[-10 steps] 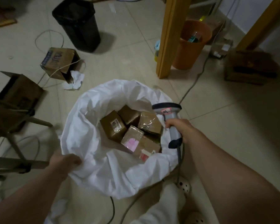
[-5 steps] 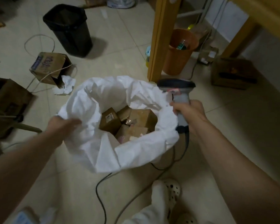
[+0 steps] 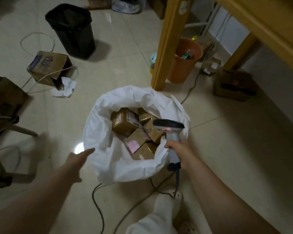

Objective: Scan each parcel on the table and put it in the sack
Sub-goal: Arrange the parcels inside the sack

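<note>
Parcels (image 3: pixel 125 121) lie heaped in the white sack (image 3: pixel 98 130), which stands open on the tiled floor just near of a yellow table leg (image 3: pixel 167 41). They are small brown cartons wrapped in glossy tape; the far-left one shows white printed labels on two faces, a nearer one carries a pale pink patch, and the rest are partly hidden under the sack's folded rim. The left hand (image 3: pixel 76 161) is released, fingers stretched toward the sack's near-left rim, just beside it but blurred, so whether it touches the fabric is unclear. The right hand (image 3: pixel 179 152) is clenched around the grip of a grey scanner (image 3: pixel 169 127), whose dark head hangs over the right side of the sack; its cable (image 3: pixel 98 205) trails across the floor near a white shoe (image 3: pixel 172 198). The step appears to be tending the sack between parcels. To do it well, the rim should be left folded wide and the sack upright, so the next carton drops in cleanly, and the cable kept away from the feet. No tabletop is in view, so how many parcels remain cannot be judged.
</note>
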The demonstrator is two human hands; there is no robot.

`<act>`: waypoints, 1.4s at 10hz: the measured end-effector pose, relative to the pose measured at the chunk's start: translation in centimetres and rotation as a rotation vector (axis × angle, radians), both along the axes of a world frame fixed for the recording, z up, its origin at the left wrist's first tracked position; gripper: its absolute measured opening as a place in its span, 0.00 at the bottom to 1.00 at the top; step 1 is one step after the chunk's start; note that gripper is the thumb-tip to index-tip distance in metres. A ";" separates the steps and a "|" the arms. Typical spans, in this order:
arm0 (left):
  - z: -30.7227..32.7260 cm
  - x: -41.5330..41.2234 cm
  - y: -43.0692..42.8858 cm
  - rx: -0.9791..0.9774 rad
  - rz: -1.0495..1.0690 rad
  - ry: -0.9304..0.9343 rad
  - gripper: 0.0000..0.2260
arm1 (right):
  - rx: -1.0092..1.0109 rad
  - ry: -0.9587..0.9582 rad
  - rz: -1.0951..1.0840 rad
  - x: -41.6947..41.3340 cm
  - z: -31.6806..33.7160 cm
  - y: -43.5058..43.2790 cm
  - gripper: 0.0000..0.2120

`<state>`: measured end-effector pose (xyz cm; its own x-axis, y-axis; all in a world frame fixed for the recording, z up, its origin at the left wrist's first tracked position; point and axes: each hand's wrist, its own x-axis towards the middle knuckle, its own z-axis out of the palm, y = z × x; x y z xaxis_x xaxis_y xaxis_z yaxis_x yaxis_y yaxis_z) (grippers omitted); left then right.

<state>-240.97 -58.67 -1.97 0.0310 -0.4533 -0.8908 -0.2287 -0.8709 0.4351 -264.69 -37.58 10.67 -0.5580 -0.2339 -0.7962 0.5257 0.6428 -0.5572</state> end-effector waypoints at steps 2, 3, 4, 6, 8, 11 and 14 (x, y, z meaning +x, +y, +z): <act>5.1 -3.3 9.2 0.173 -0.024 0.098 0.35 | -0.066 -0.016 -0.042 -0.1 -0.9 0.8 0.21; 4.5 -3.3 11.2 0.179 0.081 0.122 0.18 | -0.187 -0.047 -0.161 -1.0 0.0 1.6 0.17; 5.3 -3.8 10.5 0.234 0.351 0.378 0.17 | -0.338 -0.090 -0.290 -2.4 1.3 2.1 0.13; 11.0 -9.6 1.3 -0.449 -0.001 0.126 0.16 | -0.283 0.256 -0.431 -3.7 6.2 1.2 0.12; 17.7 -8.3 1.5 -0.878 -0.157 0.089 0.14 | -0.509 0.460 -0.451 -2.8 9.1 0.6 0.13; 9.6 -5.4 4.5 -0.358 -0.077 -0.058 0.02 | -0.040 0.309 -0.194 -2.3 3.6 1.4 0.16; 12.1 -5.8 6.6 -0.596 -0.092 -0.020 0.17 | -0.160 0.419 -0.097 -3.9 6.5 1.5 0.19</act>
<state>-246.73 -52.05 10.16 -0.0175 -0.8757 -0.4825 -0.3045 -0.4549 0.8368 -268.61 -36.11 17.21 -0.8497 -0.2660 -0.4552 0.2872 0.4906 -0.8227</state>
